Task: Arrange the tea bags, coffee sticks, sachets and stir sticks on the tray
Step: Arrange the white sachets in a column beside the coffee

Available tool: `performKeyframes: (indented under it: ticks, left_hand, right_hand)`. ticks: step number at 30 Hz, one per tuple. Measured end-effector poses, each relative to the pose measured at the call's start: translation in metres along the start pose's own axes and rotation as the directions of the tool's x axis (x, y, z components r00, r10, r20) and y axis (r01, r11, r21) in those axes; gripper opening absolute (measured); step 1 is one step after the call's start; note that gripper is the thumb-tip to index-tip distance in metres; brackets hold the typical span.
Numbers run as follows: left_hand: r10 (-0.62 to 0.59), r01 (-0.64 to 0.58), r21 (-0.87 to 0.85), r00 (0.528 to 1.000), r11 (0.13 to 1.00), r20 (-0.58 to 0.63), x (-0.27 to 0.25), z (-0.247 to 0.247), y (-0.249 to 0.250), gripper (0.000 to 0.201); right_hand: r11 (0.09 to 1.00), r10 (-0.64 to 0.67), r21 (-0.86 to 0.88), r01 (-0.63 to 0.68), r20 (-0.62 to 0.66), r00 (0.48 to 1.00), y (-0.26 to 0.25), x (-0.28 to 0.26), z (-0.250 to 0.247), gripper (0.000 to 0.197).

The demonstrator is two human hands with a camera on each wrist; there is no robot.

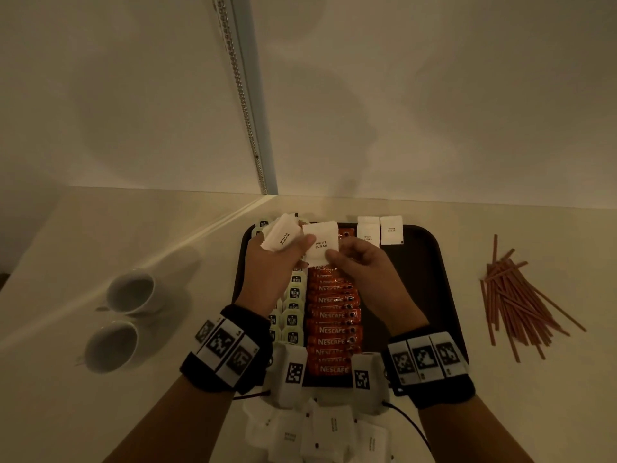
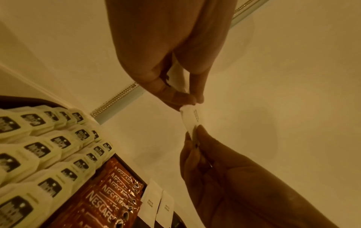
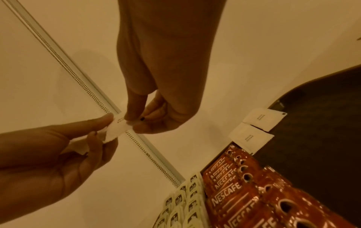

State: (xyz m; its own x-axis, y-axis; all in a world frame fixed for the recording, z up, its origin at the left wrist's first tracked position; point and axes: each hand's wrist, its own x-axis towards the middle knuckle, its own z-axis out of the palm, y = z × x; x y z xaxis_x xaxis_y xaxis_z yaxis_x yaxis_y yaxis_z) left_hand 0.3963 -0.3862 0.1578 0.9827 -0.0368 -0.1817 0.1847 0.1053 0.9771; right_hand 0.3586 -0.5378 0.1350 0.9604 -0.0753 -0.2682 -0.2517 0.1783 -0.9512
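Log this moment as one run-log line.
left hand: holds sugar sachets | right hand: pinches one sachet | tray: tea bags, coffee sticks, two sachets placed | stir sticks: off tray

Left hand: your left hand [image 1: 267, 262] is raised, back to the head camera, thumb and fingers pinching a sachet [image 1: 321, 243]
Right hand: your right hand [image 1: 359, 262] faces it, thumb and forefinger pinching the same sachet's lower right edge
Forearms: both reach forward side by side, each with a black wrist band carrying square markers
Gap: the hands nearly meet
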Motion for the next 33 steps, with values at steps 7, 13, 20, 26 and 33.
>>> performKeyframes:
  ticks: [7, 13, 20, 26, 33]
  left_hand:
    - [-0.117, 0.117, 0.007, 0.99, 0.993, 0.084, 0.004, 0.004, -0.002, 0.007]
    - [-0.363, 0.392, -0.313, 0.92, 0.865, 0.148, 0.003, -0.007, -0.004, 0.023]
    - [-0.367, 0.391, -0.192, 0.918, 0.9, 0.148, 0.004, -0.017, -0.013, 0.021]
    - [-0.404, 0.43, -0.293, 0.903, 0.854, 0.146, 0.008, -0.016, -0.011, 0.016]
    - [-0.433, 0.459, -0.389, 0.887, 0.799, 0.159, 0.01, -0.017, -0.01, 0.017]
  right_hand:
    - [0.998, 0.034, 0.063, -0.031, -0.05, 0.998, 0.006, 0.005, -0.017, 0.012]
    - [0.984, 0.039, -0.145, -0.106, -0.405, 0.914, 0.032, 0.042, -0.092, 0.015]
    - [0.751, -0.009, -0.565, -0.342, -0.527, 0.85, 0.063, 0.082, -0.145, 0.023]
    - [0.709, -0.039, -0.62, -0.337, -0.512, 0.858, 0.061, 0.092, -0.141, 0.025]
    - [0.706, -0.099, -0.617, -0.348, -0.573, 0.814, 0.063, 0.097, -0.135, 0.023]
